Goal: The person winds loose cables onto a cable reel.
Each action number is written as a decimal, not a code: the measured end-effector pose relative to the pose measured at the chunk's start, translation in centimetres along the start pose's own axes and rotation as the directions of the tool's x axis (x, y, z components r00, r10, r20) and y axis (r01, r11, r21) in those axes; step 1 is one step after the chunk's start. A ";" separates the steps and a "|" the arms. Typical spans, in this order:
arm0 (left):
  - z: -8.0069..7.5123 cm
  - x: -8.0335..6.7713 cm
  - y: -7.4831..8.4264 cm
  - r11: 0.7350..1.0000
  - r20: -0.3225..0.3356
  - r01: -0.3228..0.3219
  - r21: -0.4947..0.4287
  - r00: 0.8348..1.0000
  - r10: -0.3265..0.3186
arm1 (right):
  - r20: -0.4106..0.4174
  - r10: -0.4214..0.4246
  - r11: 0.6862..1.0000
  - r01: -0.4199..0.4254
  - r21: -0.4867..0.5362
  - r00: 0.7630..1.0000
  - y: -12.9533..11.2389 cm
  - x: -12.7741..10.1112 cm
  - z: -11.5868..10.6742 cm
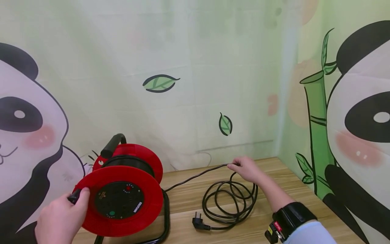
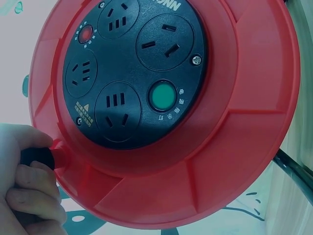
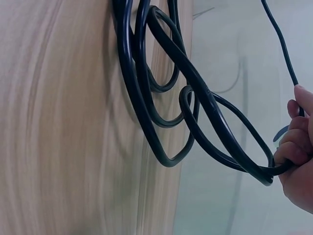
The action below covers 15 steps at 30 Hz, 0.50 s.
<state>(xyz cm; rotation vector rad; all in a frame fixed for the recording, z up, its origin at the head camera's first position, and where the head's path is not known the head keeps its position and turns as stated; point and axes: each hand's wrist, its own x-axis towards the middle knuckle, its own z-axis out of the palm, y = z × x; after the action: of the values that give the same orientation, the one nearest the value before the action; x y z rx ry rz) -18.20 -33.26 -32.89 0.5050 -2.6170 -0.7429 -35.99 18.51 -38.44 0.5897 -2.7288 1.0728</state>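
Note:
A red cable reel (image 1: pixel 152 203) with a black socket panel (image 2: pixel 137 73) stands at the left of the table. My left hand (image 1: pixel 62 217) grips the black crank knob (image 2: pixel 36 156) at the reel's edge, fingers curled round it. To the right, my right hand (image 1: pixel 247 169) holds the black cable (image 3: pixel 281 39) between thumb and fingers, a little above the table. From there the cable runs back to the reel's drum. Loose coils (image 1: pixel 210 193) lie below the right hand, and the plug (image 1: pixel 199 222) rests at their near left side.
A black tube stand (image 1: pixel 166 217) carries the reel, with a black carrying handle (image 1: pixel 112 145) on top. The wooden table (image 1: pixel 182 203) meets a printed curtain (image 1: pixel 195 67) at the back. On the right wrist sits a black strap with a device (image 1: pixel 289 217).

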 end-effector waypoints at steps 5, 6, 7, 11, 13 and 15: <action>0.0 0.0 0.0 1.000 0.002 -0.002 -0.006 1.000 0.002 | -0.007 -0.014 1.000 0.014 -0.017 1.000 -0.1 -0.2 0.1; 0.0 0.0 0.0 1.000 -0.003 -0.001 -0.006 1.000 0.001 | -0.009 -0.013 1.000 0.013 -0.020 1.000 -0.1 -0.2 0.2; 0.0 0.0 0.0 1.000 -0.013 -0.005 -0.007 1.000 0.005 | -0.009 -0.013 1.000 0.012 -0.023 1.000 -0.1 -0.2 0.2; 0.2 -0.1 0.3 1.000 -0.054 -0.015 -0.015 0.998 0.014 | -0.002 -0.010 0.999 0.010 -0.031 1.000 -0.2 -0.3 0.4; 0.4 -0.2 0.4 0.999 -0.073 -0.017 -0.030 0.997 0.015 | 0.001 -0.016 0.999 0.016 -0.040 1.000 -0.3 -0.4 0.5; 0.6 -0.3 0.6 0.999 -0.100 -0.019 -0.051 0.995 0.014 | 0.003 -0.027 0.999 0.027 -0.044 1.000 -0.5 -0.4 0.6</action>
<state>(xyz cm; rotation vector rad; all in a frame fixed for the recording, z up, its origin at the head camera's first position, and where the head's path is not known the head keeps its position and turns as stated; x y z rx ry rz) -18.31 -32.41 -33.12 0.4923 -2.4999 -0.7581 -35.43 17.93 -38.67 0.6199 -2.7311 1.0034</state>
